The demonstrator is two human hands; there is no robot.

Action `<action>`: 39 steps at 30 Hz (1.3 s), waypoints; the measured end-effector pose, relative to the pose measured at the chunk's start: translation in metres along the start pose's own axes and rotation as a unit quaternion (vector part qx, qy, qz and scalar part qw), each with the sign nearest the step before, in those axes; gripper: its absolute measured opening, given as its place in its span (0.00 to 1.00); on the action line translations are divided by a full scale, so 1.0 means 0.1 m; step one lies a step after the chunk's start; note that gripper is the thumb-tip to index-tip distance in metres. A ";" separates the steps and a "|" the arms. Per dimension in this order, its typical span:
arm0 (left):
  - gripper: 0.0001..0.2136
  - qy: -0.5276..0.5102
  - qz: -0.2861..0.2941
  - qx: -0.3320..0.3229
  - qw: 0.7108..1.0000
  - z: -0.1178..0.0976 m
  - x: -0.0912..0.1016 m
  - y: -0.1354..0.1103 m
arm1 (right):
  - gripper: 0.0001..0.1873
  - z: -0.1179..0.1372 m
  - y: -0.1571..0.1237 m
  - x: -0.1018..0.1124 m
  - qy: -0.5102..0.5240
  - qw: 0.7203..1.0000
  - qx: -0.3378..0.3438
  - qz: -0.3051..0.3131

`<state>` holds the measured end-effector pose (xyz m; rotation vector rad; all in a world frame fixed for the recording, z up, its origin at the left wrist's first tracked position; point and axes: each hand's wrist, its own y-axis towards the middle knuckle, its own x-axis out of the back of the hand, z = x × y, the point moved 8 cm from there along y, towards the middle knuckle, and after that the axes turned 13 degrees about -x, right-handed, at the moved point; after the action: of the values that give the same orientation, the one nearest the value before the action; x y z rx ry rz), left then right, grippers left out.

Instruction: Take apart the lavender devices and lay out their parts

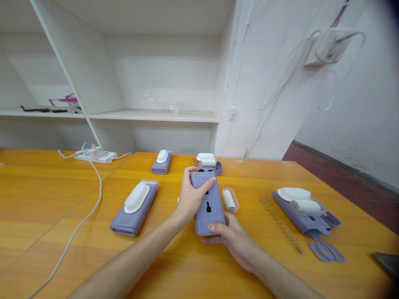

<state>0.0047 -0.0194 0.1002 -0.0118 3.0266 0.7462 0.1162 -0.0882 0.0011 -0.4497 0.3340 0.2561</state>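
Note:
Both my hands hold a lavender plastic casing just above the orange table, at the middle of the view. My left hand wraps around its upper left side, thumb and fingers closed on it. My right hand supports its lower end from underneath, fingers curled on it. The casing's face shows small dark slots. Just right of it lies a small white roller in a pinkish tray.
An assembled lavender unit with a white pad lies to the left; two smaller ones sit farther back. Lavender parts with white pieces, a long spring and a flat gasket lie right. A power strip and cable lie left.

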 end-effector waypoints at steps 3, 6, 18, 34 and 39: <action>0.20 0.009 -0.013 -0.015 1.000 -0.02 0.01 0.00 | 0.21 0.06 -0.01 0.02 -0.021 0.999 0.025 -0.027; 0.17 0.021 -0.031 -0.032 0.999 -0.04 0.03 -0.01 | 0.18 0.16 -0.04 -0.02 -0.056 0.996 0.051 -0.044; 0.17 0.020 0.033 -0.029 0.999 -0.09 -0.08 0.07 | 0.19 0.21 -0.03 -0.03 -0.084 0.991 0.106 0.013; 0.15 0.044 -0.016 -0.097 0.994 -0.26 -0.03 0.14 | 0.21 0.32 -0.03 -0.02 -0.072 0.991 0.111 -0.010; 0.15 0.047 -0.040 -0.121 0.991 -0.27 -0.03 0.12 | 0.19 0.38 -0.01 -0.02 -0.107 0.989 0.104 -0.010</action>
<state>0.0072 -0.0218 0.1297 -0.1780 2.9787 1.1288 0.1246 -0.0714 0.0346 -0.2169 0.1444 0.2438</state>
